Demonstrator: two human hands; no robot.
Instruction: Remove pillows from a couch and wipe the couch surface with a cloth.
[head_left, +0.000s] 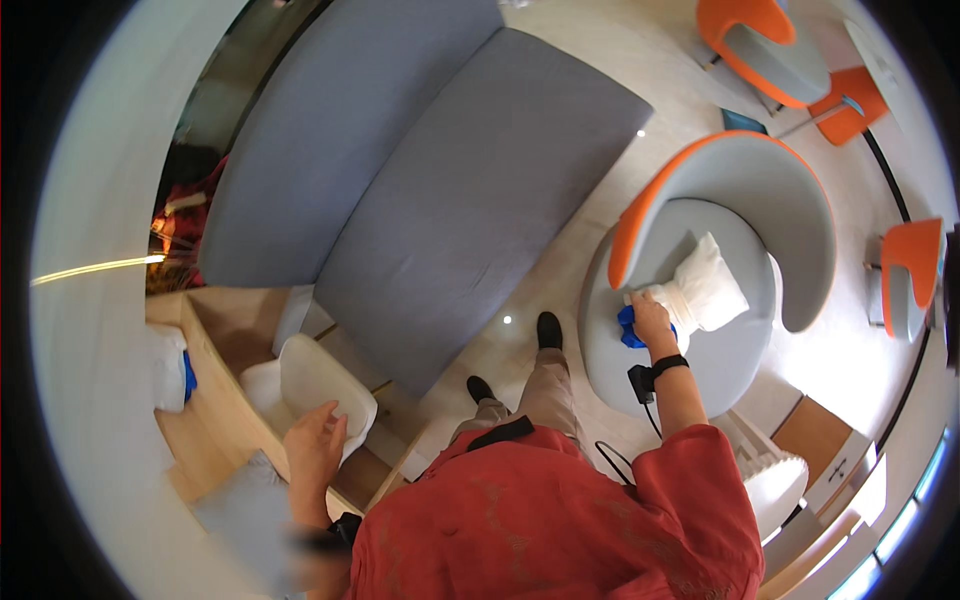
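Note:
My right hand (652, 321) is closed over a crumpled blue cloth (630, 328), which shows on both sides of my fingers. It rests against a white fabric bundle (709, 289), gathered in the middle like a tied cushion. Both lie on the grey seat (607, 375) of a round armchair with an orange-edged back. On the other side my left hand (319, 442), fingers apart and holding nothing, hovers at the edge of a white moulded chair (330, 382); whether it touches the chair I cannot tell.
A large grey sofa (480, 195) stretches ahead. A pale wooden cabinet (225, 360) stands at the left, with a white and blue bundle (172, 367) beside it. Orange-and-grey chairs (795, 60) stand far right, near a long-handled dustpan (742, 121). A white round stool (776, 480) is close at the right.

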